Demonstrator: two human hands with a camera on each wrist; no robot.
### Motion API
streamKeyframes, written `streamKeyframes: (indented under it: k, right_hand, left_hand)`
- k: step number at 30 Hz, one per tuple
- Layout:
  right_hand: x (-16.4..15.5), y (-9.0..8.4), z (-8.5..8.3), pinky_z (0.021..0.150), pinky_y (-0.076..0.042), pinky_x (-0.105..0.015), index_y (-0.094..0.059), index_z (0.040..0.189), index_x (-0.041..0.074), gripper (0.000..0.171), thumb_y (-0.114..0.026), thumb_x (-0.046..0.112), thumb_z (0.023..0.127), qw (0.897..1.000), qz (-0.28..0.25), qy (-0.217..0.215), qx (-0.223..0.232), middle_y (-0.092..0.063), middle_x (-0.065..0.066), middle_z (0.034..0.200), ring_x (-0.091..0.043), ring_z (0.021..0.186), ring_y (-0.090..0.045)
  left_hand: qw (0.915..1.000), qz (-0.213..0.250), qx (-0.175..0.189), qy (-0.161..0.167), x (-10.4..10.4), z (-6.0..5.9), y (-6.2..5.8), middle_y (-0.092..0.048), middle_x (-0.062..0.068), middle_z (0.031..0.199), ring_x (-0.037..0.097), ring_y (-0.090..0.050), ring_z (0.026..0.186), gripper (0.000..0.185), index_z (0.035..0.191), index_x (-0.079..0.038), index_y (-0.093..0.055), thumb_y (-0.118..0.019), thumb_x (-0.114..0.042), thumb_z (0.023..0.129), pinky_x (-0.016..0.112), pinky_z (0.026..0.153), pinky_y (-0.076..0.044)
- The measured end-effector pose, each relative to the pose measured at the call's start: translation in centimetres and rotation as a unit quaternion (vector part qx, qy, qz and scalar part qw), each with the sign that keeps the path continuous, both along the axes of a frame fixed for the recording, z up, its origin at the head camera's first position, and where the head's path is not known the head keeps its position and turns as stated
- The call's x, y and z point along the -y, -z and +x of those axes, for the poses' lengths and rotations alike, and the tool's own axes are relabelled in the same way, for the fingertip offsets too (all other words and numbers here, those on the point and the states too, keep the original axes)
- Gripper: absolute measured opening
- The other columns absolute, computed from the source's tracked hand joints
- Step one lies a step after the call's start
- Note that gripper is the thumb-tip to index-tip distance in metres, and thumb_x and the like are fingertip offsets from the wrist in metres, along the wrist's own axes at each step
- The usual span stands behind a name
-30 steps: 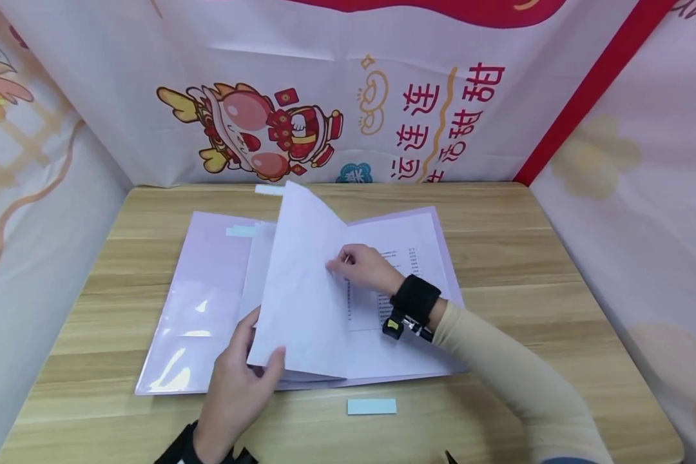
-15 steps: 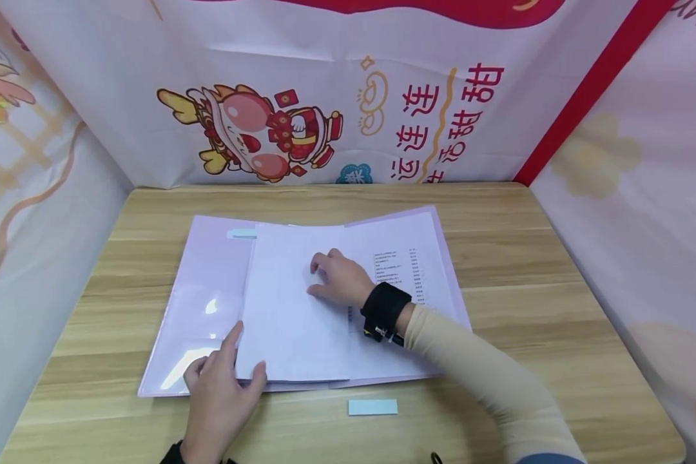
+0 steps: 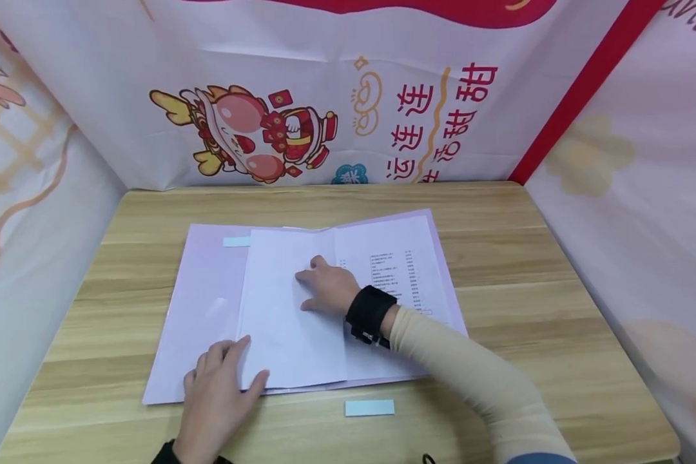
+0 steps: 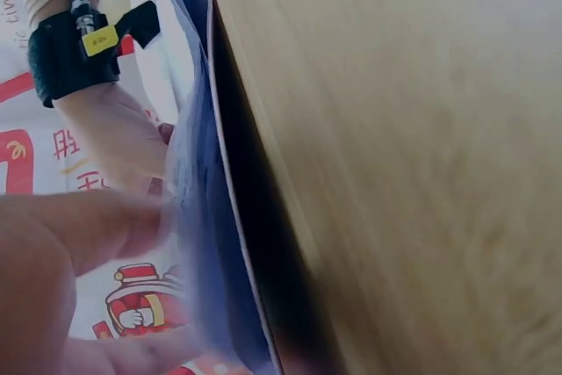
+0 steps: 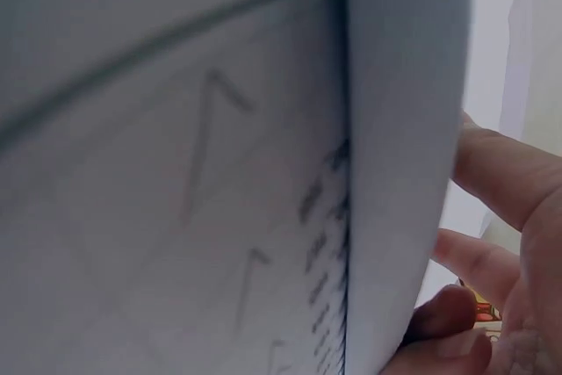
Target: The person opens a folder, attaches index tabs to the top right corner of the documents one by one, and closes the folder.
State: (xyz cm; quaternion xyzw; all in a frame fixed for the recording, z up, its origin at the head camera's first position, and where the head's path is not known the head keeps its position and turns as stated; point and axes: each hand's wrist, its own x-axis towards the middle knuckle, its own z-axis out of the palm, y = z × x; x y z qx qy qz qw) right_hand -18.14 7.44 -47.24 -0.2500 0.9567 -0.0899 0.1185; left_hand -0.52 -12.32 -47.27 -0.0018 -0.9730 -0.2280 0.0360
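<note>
An open lilac folder point(image 3: 200, 309) lies flat on the wooden table point(image 3: 557, 290). A blank white sheet point(image 3: 284, 335) is turned over onto its left half, and a printed page point(image 3: 408, 264) shows on the right. My right hand point(image 3: 323, 285) lies on the white sheet near the fold, fingers spread flat. At the sheet's near left corner my left hand point(image 3: 223, 380) rests on the folder, its thumb on the sheet's bottom edge. In the left wrist view my left fingers point(image 4: 79, 234) touch the paper edges point(image 4: 206, 243). The right wrist view shows my right fingers point(image 5: 496, 173) beside the sheet point(image 5: 176, 173).
A pale blue label strip point(image 3: 369, 407) lies on the table just in front of the folder. Another blue strip point(image 3: 236, 241) is stuck near the folder's top left. Printed banner walls point(image 3: 325, 96) close in the table at the back and on both sides.
The white sheet, held up a second ago, has been laid down flat onto the left side. My right hand moved left onto it, and my left hand let the corner go and lies flat.
</note>
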Motion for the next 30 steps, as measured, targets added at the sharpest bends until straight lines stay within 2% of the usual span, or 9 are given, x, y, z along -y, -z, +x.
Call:
streamKeyframes:
  k: [4,9,14,16,19,23,26,30]
  right_hand:
    - [0.6,0.5,0.0,0.076,-0.057,-0.033,-0.057,0.146,0.027,0.069,-0.081,0.047,0.085,1.0,0.005,-0.003,-0.001,-0.049,-0.01,0.148,-0.021,0.098,-0.067]
    - [0.8,0.9,-0.1,0.078,-0.057,-0.034,-0.053,0.15,0.027,0.074,-0.081,0.048,0.085,1.0,0.014,-0.013,0.003,-0.046,-0.01,0.152,-0.023,0.103,-0.067]
    - [0.4,0.5,-0.4,0.089,-0.056,-0.036,-0.055,0.148,0.023,0.073,-0.082,0.045,0.085,0.999,0.013,-0.029,0.015,-0.044,-0.011,0.154,-0.022,0.115,-0.064]
    - [0.1,-0.1,-0.6,0.09,-0.056,-0.035,-0.058,0.145,0.021,0.068,-0.083,0.04,0.085,0.999,-0.002,-0.027,0.03,-0.045,-0.012,0.151,-0.022,0.112,-0.064]
    - [-0.6,-1.0,-0.9,0.082,-0.054,-0.03,-0.065,0.131,0.019,0.052,-0.083,0.036,0.085,0.999,-0.023,-0.015,0.043,-0.05,-0.012,0.135,-0.019,0.097,-0.063]
    - [-1.6,-1.8,-1.1,0.069,-0.046,-0.026,-0.064,0.105,0.018,0.029,-0.081,0.035,0.088,0.999,-0.022,-0.001,0.047,-0.052,-0.004,0.106,-0.016,0.083,-0.055]
    - [-2.0,-2.2,-1.0,0.067,-0.041,-0.026,-0.06,0.092,0.019,0.025,-0.08,0.033,0.089,0.998,-0.019,0.007,0.053,-0.052,-0.001,0.094,-0.016,0.082,-0.052]
    - [-2.1,-2.0,-1.0,0.066,-0.039,-0.026,-0.057,0.087,0.019,0.026,-0.079,0.033,0.09,0.998,-0.018,0.01,0.059,-0.052,0.0,0.088,-0.015,0.081,-0.051]
  left_hand:
    - [0.9982,-0.037,0.022,0.043,0.3,-0.4,0.3,-0.044,0.029,0.15,0.05,-0.043,0.132,0.074,0.142,-0.005,-0.059,-0.083,-0.043,0.083,0.068,0.092,-0.037]
    - [0.9919,-0.081,0.024,0.095,0.6,-0.6,0.7,-0.044,0.029,0.151,0.051,-0.043,0.133,0.082,0.143,-0.007,-0.059,-0.084,-0.05,0.078,0.071,0.096,-0.038]
    - [0.9915,-0.08,0.034,0.097,0.7,-0.9,0.8,-0.047,0.029,0.148,0.05,-0.046,0.13,0.081,0.138,-0.003,-0.062,-0.088,-0.046,0.074,0.068,0.093,-0.044]
    - [0.9917,-0.077,0.042,0.094,0.6,-1.1,0.7,-0.047,0.03,0.148,0.05,-0.046,0.131,0.081,0.137,-0.003,-0.063,-0.089,-0.045,0.073,0.068,0.093,-0.045]
    - [0.9918,-0.071,0.052,0.092,0.5,-1.2,0.7,-0.046,0.031,0.149,0.05,-0.045,0.131,0.082,0.138,-0.002,-0.062,-0.09,-0.044,0.073,0.068,0.093,-0.046]
    - [0.9926,-0.067,0.038,0.094,0.5,-1.1,0.8,-0.047,0.032,0.147,0.05,-0.046,0.13,0.082,0.137,-0.001,-0.063,-0.09,-0.043,0.072,0.068,0.092,-0.046]
    - [0.9928,-0.066,0.026,0.096,0.6,-1.1,0.8,-0.048,0.032,0.146,0.051,-0.047,0.129,0.082,0.135,0.0,-0.063,-0.091,-0.043,0.071,0.067,0.091,-0.047]
    - [0.9927,-0.066,0.03,0.097,0.7,-1.2,0.9,-0.047,0.033,0.146,0.051,-0.047,0.129,0.082,0.135,0.001,-0.063,-0.091,-0.042,0.071,0.067,0.091,-0.048]
